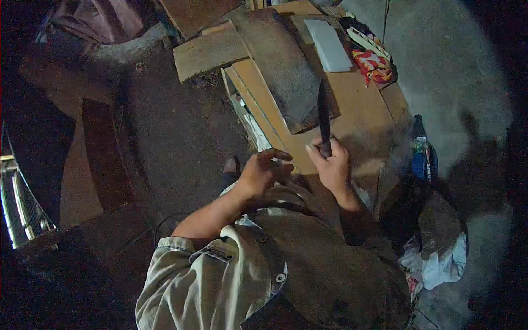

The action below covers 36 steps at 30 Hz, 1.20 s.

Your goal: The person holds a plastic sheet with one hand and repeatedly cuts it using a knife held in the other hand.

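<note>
On my feed the right hand (334,168) grips the knife (324,116) low, aimed at twelve o'clock, probably for safety, while the left hand (259,175), at its nine, half-curls, apparently empty.

Place: we are likely in a workshop | Signs: we see bare grey floor (440,66), a brown worktop (357,99), a stained board (286,77), a dark knife (324,116)

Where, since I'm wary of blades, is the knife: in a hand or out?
In hand: the right hand grips one end of the knife, the rest jutting out.
</note>
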### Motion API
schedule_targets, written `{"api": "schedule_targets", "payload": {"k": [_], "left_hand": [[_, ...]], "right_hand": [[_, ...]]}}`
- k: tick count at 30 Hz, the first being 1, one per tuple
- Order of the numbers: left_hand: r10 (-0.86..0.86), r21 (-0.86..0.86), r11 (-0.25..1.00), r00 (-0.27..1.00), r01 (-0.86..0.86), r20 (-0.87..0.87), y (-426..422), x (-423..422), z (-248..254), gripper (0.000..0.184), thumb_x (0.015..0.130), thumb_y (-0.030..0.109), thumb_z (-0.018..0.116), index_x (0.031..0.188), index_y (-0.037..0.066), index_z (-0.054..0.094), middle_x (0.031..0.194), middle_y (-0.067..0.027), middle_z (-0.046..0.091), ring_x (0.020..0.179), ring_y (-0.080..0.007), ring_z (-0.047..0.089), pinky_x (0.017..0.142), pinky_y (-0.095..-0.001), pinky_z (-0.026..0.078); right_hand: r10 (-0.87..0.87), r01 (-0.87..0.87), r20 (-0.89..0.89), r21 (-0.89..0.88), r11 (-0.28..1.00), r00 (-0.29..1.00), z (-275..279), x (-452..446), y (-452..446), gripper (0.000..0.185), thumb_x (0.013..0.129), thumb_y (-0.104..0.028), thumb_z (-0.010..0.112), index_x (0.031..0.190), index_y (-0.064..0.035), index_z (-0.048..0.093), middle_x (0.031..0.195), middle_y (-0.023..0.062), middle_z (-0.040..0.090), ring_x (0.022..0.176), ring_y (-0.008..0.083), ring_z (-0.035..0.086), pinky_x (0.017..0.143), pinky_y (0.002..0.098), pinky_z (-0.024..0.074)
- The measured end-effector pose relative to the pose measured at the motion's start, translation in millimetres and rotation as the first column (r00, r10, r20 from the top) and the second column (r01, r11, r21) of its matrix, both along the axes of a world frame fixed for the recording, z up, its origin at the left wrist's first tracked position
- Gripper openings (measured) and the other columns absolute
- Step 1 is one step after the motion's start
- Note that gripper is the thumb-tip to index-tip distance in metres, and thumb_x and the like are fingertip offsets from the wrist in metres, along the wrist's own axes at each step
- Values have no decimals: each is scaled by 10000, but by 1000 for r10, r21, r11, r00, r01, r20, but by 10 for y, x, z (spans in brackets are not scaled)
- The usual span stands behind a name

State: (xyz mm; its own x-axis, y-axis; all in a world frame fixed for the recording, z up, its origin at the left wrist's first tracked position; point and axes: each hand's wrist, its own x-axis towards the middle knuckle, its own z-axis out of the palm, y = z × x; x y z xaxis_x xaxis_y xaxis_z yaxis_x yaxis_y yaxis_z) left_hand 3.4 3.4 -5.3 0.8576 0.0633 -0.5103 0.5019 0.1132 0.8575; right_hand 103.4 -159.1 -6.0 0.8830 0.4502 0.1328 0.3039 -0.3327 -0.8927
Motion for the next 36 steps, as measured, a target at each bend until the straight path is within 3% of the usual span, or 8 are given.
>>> {"api": "schedule_targets", "payload": {"k": [3,9,20,24,30,32,34,36], "left_hand": [[124,-236,965,992,-114,31,-12,-18,-216,360,846,158,626,1143,-18,525,875,-102,657,700,-135,614,593,-272,475],[115,-212,970,993,-117,-22,37,-32,-335,405,873,225,609,1192,1,499,906,-104,660,713,-146,627,581,-247,461],[154,-230,959,986,-164,-60,86,-136,-307,404,867,220,592,1198,6,503,939,-74,660,690,-131,591,564,-234,430],[137,-210,966,988,-148,-67,79,-137,-351,414,866,222,593,1203,0,499,966,-66,657,709,-129,582,582,-246,429],[121,-268,955,992,-125,-31,55,-135,-466,429,861,212,602,1215,-3,490,969,-64,655,740,-129,586,588,-239,424],[95,-252,962,994,-105,-53,56,-115,-367,431,857,204,609,1215,-5,492,978,-73,653,758,-141,595,594,-247,438],[62,-243,967,995,-79,-78,61,-80,-250,434,853,196,616,1215,-8,493,988,-82,650,776,-153,603,600,-255,451],[54,-218,973,995,-71,-82,66,-49,-195,439,842,186,633,1204,-26,500,1002,-101,643,805,-173,610,639,-287,487]], "right_hand": [[-17,15,-92,-16,1000,996,-92,249,25,98,792,-94,665,813,-38,588,647,-20,523,602,64,464,554,250,388],[23,-26,-89,-40,999,996,-686,954,134,151,755,-130,693,836,-50,594,701,13,607,639,109,562,602,286,453],[69,-85,-154,-99,991,986,-1168,1694,421,169,737,-123,704,785,-48,560,675,7,551,624,92,507,588,278,425],[80,-77,-117,28,997,990,-1320,1745,388,198,747,-164,723,825,-40,589,712,19,563,670,95,509,618,282,428],[-108,108,-88,-12,994,990,-1489,1801,31,262,743,-221,742,835,-20,602,712,11,569,665,127,524,641,286,430],[-214,198,-102,-147,969,972,-1005,1515,-93,270,762,-248,730,845,-23,606,710,6,565,673,130,522,653,285,428],[-173,197,-244,78,977,954,-968,1461,-373,253,786,-253,709,837,-29,600,700,-2,557,666,118,521,633,270,417],[-268,289,-287,35,957,920,-737,1262,-644,240,796,-246,698,828,-31,597,694,-8,554,659,113,525,617,267,414]]}}
